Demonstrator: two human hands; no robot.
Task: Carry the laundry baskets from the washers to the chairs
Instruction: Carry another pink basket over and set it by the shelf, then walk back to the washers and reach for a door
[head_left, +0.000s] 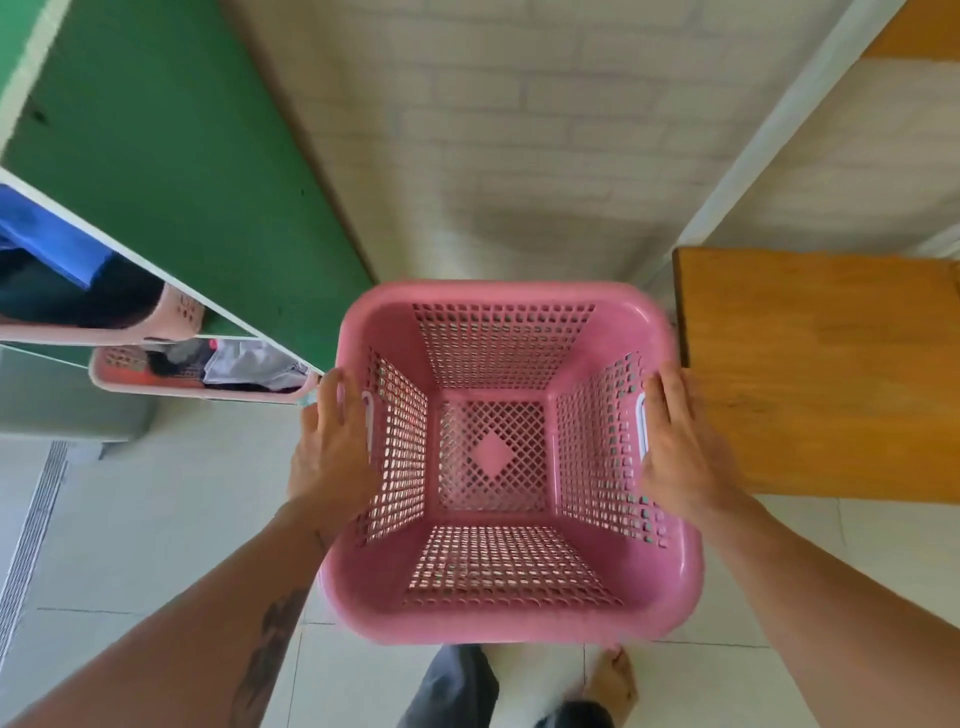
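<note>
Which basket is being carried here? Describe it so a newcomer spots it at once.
Between the green wall and the wooden seat, the pink basket sits centre frame, left hand and right hand on its sides. Unlike the two baskets at left holding clothes, it is empty.

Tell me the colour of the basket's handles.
White handles on the pink basket, seen in the head view.

A laundry room: pale floor tiles (156, 545), a white brick wall (493, 130), pink perforated plastic baskets of clothes (208, 371).
</note>
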